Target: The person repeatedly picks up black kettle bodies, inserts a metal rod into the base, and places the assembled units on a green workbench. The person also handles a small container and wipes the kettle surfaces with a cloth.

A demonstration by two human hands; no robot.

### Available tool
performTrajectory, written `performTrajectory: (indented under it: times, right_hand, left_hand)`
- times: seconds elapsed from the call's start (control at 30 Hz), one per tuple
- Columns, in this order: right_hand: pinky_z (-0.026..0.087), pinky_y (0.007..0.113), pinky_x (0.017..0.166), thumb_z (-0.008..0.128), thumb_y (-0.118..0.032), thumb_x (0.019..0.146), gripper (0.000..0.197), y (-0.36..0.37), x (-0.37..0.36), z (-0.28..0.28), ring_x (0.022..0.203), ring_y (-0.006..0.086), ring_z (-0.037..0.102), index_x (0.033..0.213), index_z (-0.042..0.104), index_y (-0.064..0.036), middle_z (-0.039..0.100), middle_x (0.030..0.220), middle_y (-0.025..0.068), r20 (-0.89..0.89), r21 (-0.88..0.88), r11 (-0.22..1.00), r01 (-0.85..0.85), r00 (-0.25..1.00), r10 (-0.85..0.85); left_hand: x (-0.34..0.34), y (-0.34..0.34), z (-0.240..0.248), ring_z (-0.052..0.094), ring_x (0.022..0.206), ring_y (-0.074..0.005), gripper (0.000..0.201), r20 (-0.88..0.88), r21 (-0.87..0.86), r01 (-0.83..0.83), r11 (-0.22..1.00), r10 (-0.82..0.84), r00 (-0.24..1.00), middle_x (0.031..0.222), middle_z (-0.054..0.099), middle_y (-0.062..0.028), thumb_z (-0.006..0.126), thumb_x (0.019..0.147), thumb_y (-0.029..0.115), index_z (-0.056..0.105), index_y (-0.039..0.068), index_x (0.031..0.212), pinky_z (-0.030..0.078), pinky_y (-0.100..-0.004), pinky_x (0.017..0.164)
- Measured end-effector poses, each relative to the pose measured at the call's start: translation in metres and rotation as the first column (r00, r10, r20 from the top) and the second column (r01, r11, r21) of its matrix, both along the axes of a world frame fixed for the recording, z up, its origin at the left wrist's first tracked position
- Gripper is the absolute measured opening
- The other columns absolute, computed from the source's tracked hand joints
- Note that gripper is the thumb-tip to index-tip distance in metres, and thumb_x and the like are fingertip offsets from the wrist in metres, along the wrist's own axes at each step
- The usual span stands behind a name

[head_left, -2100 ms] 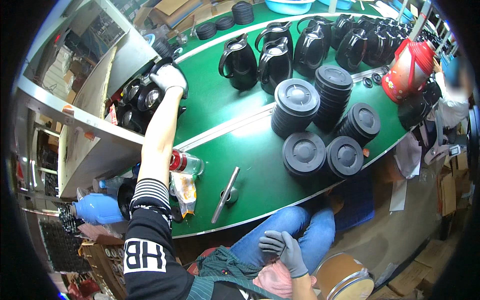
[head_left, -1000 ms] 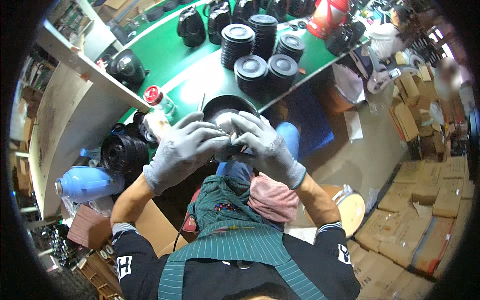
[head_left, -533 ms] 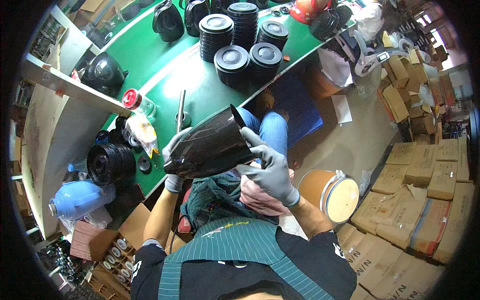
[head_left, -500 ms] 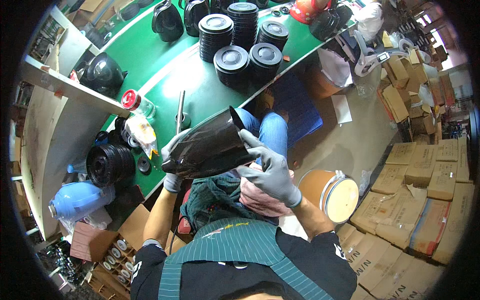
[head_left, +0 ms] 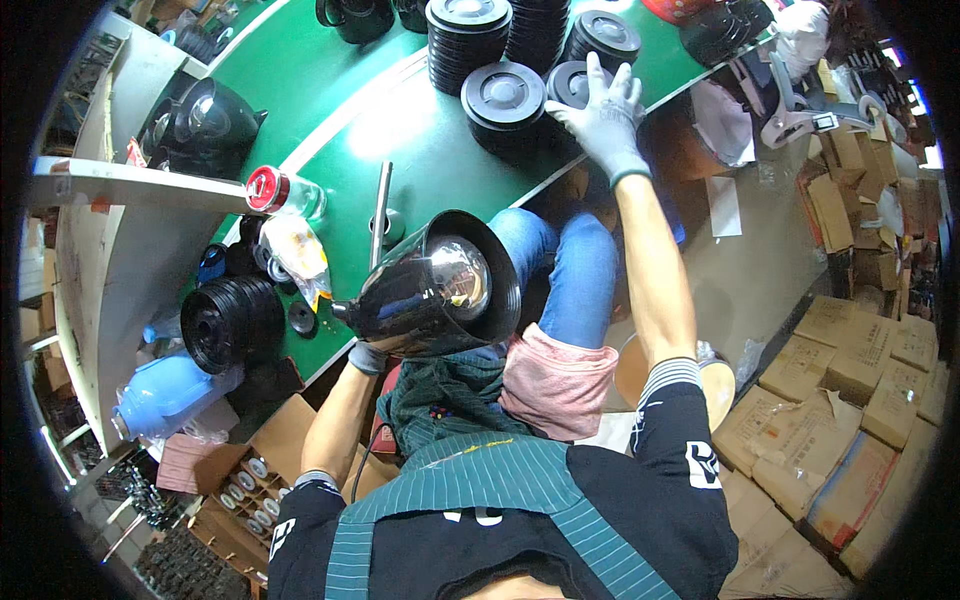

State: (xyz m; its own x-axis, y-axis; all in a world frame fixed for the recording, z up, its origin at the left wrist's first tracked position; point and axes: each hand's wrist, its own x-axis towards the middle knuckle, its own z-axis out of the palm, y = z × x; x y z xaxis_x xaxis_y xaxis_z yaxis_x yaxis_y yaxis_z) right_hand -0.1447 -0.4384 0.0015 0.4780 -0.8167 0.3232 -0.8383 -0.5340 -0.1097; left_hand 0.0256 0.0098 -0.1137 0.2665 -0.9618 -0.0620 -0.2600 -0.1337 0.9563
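My left hand [head_left: 368, 357], in a grey glove, holds a glossy black jug body [head_left: 400, 310] above my lap. Its wide mouth faces right, and a small spout-like nub points left. Most of the fingers are hidden beneath it. My right hand [head_left: 603, 120], also gloved in grey, stretches out with fingers spread at the front-right stack of round black lids [head_left: 567, 83]. Whether the fingertips touch the top lid I cannot tell. Beside that stands another stack of black lids [head_left: 505, 100]. An upright metal rod [head_left: 381, 205] rises from the green table just behind the jug body.
On the green table [head_left: 340, 190] stand a red-lidded clear jar [head_left: 285, 192], a plastic bag [head_left: 295, 250] and a black ribbed stack [head_left: 230, 325]. A white shelf edge [head_left: 150, 185] juts in at left. Cardboard boxes [head_left: 830, 370] and a brown drum [head_left: 715, 390] stand at right.
My right hand has left the jug body and moved up and away to the lid stacks. The jug body has turned, so its open mouth now shows. My left hand keeps hold of it.
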Motion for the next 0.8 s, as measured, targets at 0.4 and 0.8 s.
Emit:
performTrajectory:
  times: [0.4, 0.8]
  right_hand:
    - [0.044, 0.044, 0.118, 0.084, -0.020, 0.095, 0.066, 0.120, -0.048, 0.034, 0.148, 0.0305, 0.046, 0.153, 0.057, -0.0036, 0.043, 0.165, 0.0199, 0.982, 0.184, 0.668, -0.721, 0.165, -0.092]
    - [0.023, 0.058, 0.127, 0.071, -0.063, 0.095, 0.078, 0.259, -0.118, 0.047, 0.153, 0.0494, 0.035, 0.157, 0.060, -0.0181, 0.032, 0.169, 0.0312, 0.829, 0.033, 0.580, -0.814, 0.346, 0.438]
  left_hand:
    - [-0.010, -0.003, -0.010, 0.066, 0.130, -0.0290, 0.053, 0.017, 0.019, 0.077, 0.997, -0.077, 0.997, 0.140, 0.071, -0.0123, 0.077, 0.097, 0.030, 0.067, 0.006, 0.143, 0.050, -0.0448, 0.116]
    - [-0.025, -0.012, 0.034, 0.070, 0.124, -0.0309, 0.050, -0.101, 0.023, 0.151, 0.988, -0.148, 0.984, 0.134, 0.073, -0.0160, 0.076, 0.098, 0.029, 0.069, 0.001, 0.139, 0.052, -0.0452, 0.112]
